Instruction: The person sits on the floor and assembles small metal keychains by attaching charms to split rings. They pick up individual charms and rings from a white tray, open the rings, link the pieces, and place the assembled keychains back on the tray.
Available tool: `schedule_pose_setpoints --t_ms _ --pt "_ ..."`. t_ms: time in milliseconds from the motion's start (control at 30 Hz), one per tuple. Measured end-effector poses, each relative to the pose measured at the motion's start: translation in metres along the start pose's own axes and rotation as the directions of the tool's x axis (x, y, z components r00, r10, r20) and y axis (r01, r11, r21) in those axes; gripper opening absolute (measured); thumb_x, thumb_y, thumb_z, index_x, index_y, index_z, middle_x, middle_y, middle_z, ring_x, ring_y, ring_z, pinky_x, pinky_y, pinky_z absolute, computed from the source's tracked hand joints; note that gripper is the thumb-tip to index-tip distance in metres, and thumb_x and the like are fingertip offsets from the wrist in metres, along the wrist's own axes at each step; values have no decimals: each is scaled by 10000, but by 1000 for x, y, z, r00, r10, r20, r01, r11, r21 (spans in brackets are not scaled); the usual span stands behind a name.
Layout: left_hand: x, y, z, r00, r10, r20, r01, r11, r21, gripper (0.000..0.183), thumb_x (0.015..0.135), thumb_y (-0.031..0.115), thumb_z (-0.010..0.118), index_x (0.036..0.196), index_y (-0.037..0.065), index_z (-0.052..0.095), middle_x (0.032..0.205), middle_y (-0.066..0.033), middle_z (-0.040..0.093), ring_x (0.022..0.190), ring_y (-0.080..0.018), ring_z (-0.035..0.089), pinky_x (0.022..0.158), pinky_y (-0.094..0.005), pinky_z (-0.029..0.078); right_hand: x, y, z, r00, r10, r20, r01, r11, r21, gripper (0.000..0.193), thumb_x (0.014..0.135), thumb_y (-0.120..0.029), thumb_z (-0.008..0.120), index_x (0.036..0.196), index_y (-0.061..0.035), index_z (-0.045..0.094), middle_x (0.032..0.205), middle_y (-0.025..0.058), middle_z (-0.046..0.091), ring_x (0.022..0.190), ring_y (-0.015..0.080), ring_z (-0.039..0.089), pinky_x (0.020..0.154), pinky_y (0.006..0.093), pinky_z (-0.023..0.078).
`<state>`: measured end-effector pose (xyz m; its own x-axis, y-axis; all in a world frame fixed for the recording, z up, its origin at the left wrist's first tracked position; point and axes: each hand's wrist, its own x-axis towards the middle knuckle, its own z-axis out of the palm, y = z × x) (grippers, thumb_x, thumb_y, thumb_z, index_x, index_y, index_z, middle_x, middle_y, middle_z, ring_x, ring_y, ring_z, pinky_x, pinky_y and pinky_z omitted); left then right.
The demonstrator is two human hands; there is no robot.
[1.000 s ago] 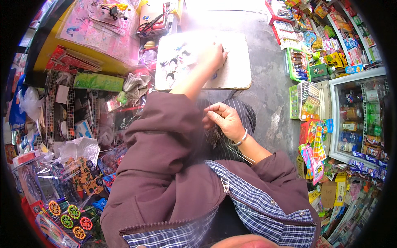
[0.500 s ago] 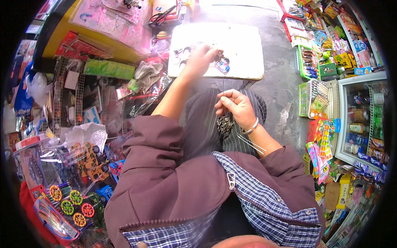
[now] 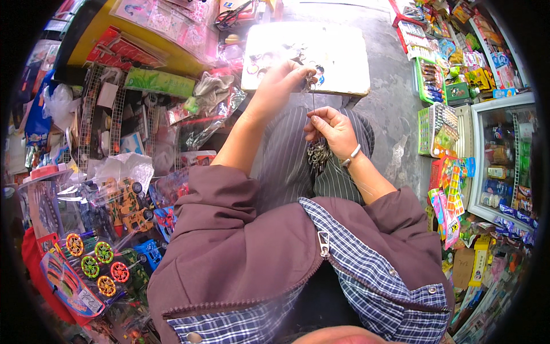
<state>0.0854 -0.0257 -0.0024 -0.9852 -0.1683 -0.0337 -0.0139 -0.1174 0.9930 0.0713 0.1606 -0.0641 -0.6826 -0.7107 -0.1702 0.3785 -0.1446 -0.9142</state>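
Maroon jacket fills most of the lower view, plaid lining showing, with dark pinstriped trousers beyond it. Glass-door fridge, white frame, stands on my right, stocked with drinks and packets. White counter sits just past my knees, partly washed out by glare. Toy vehicles and a long green box are on my left.

Left hand: over the counter's near edge, thumb and fingers pinched on small metallic pieces; exact shape too blurred to tell. Right hand: above my lap, thumb and forefinger pinching a wire, other fingers curled. Dark metal bundle hangs just under the right hand. Silvery bracelet on that wrist. Thin dark wire runs up from the right fingertips toward the left ones; can't tell if it threads the pieces. Small blue piece lies on the counter, just beside the left fingertips.
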Motion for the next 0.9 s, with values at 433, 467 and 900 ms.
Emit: schedule_pose_setpoints --t_ms 433,467,900 --pt "-15 -39 -25 989 -61 132 -22 835 550 211 886 194 600 968 0 614 897 -51 627 845 -142 587 751 -280 467 -6 -3 0 999 -32 23 32 999 2 151 931 -107 529 1024 6 565 827 107 654 687 155 638 645 251 517" --pt "-10 -41 -24 997 -14 81 -38 801 597 231 867 218 612 964 8 619 890 -83 631 834 -187 596 747 -314 471 -6 -3 0 999 -31 24 31 1000 4 149 931 -105 528 1023 7 566 826 107 653 688 156 637 647 250 517" --pt "51 -81 26 901 371 224 -266 67 962 401 752 371 661 1064 125 606 1060 -67 594 999 -264 541 875 -433 378 -2 -2 -4 999 -20 26 18 997 73 153 912 -115 567 1016 -3 583 835 94 646 693 158 639 621 281 540"
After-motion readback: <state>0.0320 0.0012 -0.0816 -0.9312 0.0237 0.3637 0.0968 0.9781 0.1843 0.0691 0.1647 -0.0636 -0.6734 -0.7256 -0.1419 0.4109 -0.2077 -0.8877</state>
